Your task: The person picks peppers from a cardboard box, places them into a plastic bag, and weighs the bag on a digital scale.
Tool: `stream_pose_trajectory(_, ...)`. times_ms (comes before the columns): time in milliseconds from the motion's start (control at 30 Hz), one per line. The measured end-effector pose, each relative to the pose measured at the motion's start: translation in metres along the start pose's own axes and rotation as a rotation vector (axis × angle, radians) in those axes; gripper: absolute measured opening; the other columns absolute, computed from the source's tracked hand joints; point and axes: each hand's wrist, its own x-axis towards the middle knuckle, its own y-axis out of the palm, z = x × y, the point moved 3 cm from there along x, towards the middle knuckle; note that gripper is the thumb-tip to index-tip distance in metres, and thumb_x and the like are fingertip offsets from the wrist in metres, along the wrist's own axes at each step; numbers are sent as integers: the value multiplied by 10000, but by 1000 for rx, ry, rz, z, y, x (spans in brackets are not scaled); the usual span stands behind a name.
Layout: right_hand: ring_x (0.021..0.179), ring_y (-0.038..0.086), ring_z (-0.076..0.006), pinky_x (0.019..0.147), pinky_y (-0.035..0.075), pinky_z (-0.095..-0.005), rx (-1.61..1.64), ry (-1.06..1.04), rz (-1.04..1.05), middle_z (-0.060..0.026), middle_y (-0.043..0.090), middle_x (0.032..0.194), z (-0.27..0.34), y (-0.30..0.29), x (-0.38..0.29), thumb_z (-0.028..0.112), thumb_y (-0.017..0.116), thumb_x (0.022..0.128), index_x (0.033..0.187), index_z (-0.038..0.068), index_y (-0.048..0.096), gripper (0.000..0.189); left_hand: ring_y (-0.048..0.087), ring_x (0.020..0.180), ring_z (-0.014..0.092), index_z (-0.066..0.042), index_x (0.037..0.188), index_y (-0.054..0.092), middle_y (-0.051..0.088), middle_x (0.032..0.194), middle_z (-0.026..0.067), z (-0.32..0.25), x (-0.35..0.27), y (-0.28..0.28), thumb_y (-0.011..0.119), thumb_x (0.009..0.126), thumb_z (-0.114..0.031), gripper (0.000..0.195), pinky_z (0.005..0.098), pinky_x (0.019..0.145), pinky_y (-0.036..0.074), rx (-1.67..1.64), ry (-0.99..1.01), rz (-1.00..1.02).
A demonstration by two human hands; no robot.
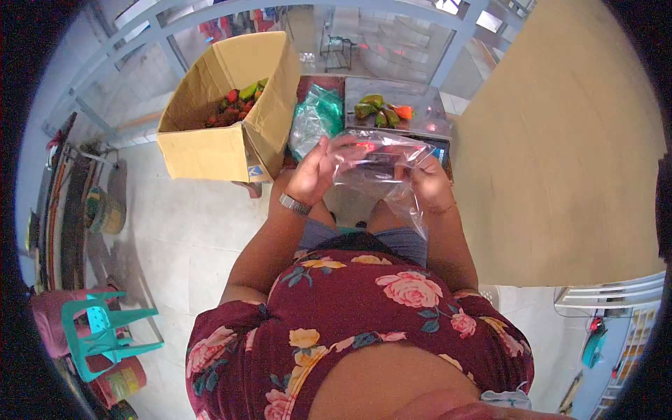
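Note:
A clear plastic bag [380,144] is stretched between my two hands above the front of a digital scale. My left hand [312,176], with a metal-band watch at the wrist, holds the bag's left side; some fingers show through the film. On the other side, my right hand [433,184] grips the bag, and a loose fold hangs below. Several green peppers and one orange-red pepper [403,111] lie on the scale's metal platform [428,92]. Red digits glow behind the film. Left of the platform rests a pile of green and clear plastic bags [317,118].
An open cardboard box [205,155] at the left holds red and green peppers [233,107]. A large tan board [567,157] fills the right side. Turquoise plastic chair [102,336] and a woven-looking basket [107,210] stand on the tiled floor at left. Beyond the scale run blue-grey framed windows.

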Motion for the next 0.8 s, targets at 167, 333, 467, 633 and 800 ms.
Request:
stream_pose_trajectory(167,718,482,-90,654,401,-225,-243,-140,101,0,534,765,-14,-12,6,-52,401,788,1059,27,563,326,548,1036,270,2,1233,415,542,1134,197,-17,-1,17,522,870,-204,432,368,885,440,125,89,-12)
stream_pose_trajectory(333,668,454,-88,635,385,-208,-299,-54,88,9,484,724,14,5,4,-96,352,723,1146,42,539,482,596,940,244,3,1201,447,592,1046,166,-21,-4,9,525,868,-137,369,318,811,478,282,65,-76)
stream_pose_trajectory(467,621,430,-66,588,361,-186,-241,-83,36,13,482,704,8,1,8,-104,331,721,1172,30,520,506,614,886,236,17,1183,456,605,1012,162,-15,-5,15,512,886,-183,363,292,765,488,145,-172,-120)
stream_pose_trajectory(633,604,405,-43,543,331,-166,-315,-149,-39,21,473,694,-1,-9,9,-66,348,787,1189,8,492,434,631,797,211,23,1043,532,627,899,127,-6,-9,9,549,858,-134,243,287,741,509,333,-167,-100)
stream_pose_trajectory(800,650,469,-59,580,392,-195,-189,-74,-27,10,499,716,24,14,-2,59,507,809,1150,10,520,345,564,624,93,-11,873,585,605,716,43,-18,-9,-1,517,879,-121,130,222,575,460,684,245,-315)
